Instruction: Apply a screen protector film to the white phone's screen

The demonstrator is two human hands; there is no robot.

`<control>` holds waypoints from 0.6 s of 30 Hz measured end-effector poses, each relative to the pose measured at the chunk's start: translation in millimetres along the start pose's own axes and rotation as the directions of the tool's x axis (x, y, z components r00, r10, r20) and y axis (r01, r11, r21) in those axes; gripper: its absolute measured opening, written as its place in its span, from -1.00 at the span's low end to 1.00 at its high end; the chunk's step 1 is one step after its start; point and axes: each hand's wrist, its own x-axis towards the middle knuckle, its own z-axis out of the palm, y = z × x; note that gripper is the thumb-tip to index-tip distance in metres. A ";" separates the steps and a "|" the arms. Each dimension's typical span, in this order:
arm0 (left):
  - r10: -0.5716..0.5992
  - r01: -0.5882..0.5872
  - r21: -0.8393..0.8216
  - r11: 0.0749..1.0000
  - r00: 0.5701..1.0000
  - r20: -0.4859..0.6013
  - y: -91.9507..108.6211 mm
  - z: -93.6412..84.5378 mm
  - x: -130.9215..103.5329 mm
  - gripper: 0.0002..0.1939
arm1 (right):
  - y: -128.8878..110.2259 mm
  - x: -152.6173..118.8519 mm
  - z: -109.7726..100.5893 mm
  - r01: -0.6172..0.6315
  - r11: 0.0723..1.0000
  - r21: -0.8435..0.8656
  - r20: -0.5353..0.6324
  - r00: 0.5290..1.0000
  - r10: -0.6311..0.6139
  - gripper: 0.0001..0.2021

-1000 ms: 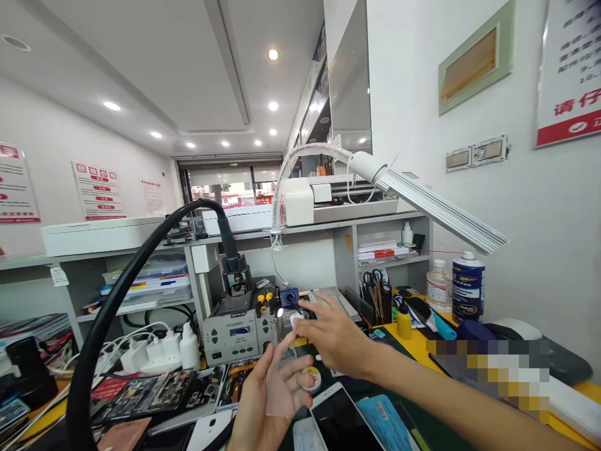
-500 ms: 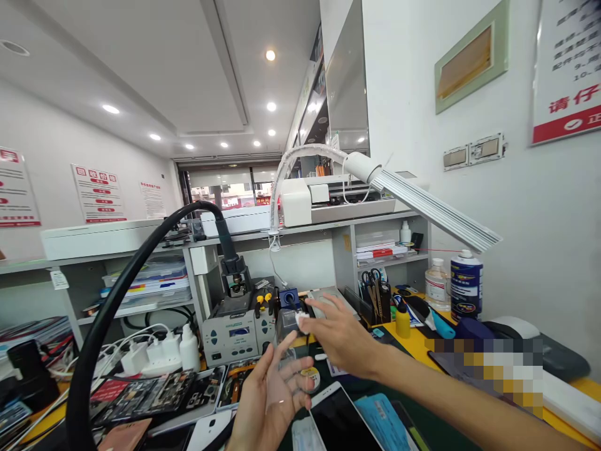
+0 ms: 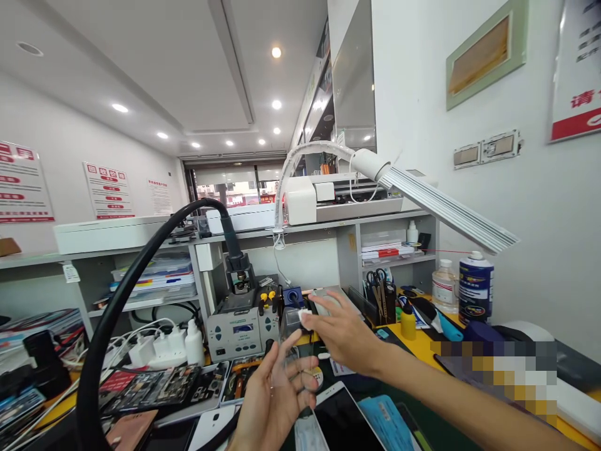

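In the lower middle of the view, my left hand is turned palm up. Its curled fingers hold a clear, thin sheet by the edges; the palm shows through it. My right hand reaches in from the right, just above the left one. Between its thumb and fingers it pinches a small white wad, which looks like tissue or cotton. The wad is near the sheet's far end, but I cannot tell whether they touch. Below the hands lies a white-framed phone with a dark screen.
A hot-air rework station stands behind my hands, with a thick black hose arching on the left. Circuit boards lie at left. A blue packet, yellow bottle and spray can are at right. A lamp hangs above.
The view has turned slightly left, so the surroundings sit farther right. Both hands keep nearly the same pose, still holding the clear sheet and the white wad.
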 end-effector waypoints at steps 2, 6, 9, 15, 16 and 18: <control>-0.005 0.005 0.010 1.000 1.000 0.005 0.5 0.7 -0.4 -0.32 | 2.6 0.5 -1.1 -0.011 1.000 -0.003 -0.002 1.000 0.011 -0.62; 0.037 -0.035 -0.067 0.997 0.999 0.023 2.1 -1.1 1.3 -0.44 | -28.2 -9.6 0.7 0.098 0.985 0.139 0.013 0.995 -0.101 -0.65; 0.108 -0.108 0.013 0.994 0.994 -0.012 2.2 -4.6 1.6 -0.46 | -52.2 -17.1 -5.5 0.157 0.969 0.189 0.022 0.986 -0.164 -0.70; 0.547 -0.438 0.590 0.678 0.837 -0.009 -3.7 -2.1 -12.1 -0.53 | -53.6 -21.5 -40.1 -0.091 0.942 0.322 -0.101 0.986 0.129 -0.63; 0.627 -0.461 0.712 0.529 0.778 0.037 -4.6 -0.2 -15.0 -0.53 | -51.0 -21.9 -45.5 -0.232 0.892 0.387 -0.090 0.954 0.287 -0.68; 0.699 -0.451 0.844 0.289 0.702 0.135 -6.1 2.4 -19.1 -0.49 | -45.4 -22.2 -54.5 -0.534 0.650 0.541 0.054 0.793 0.606 -0.75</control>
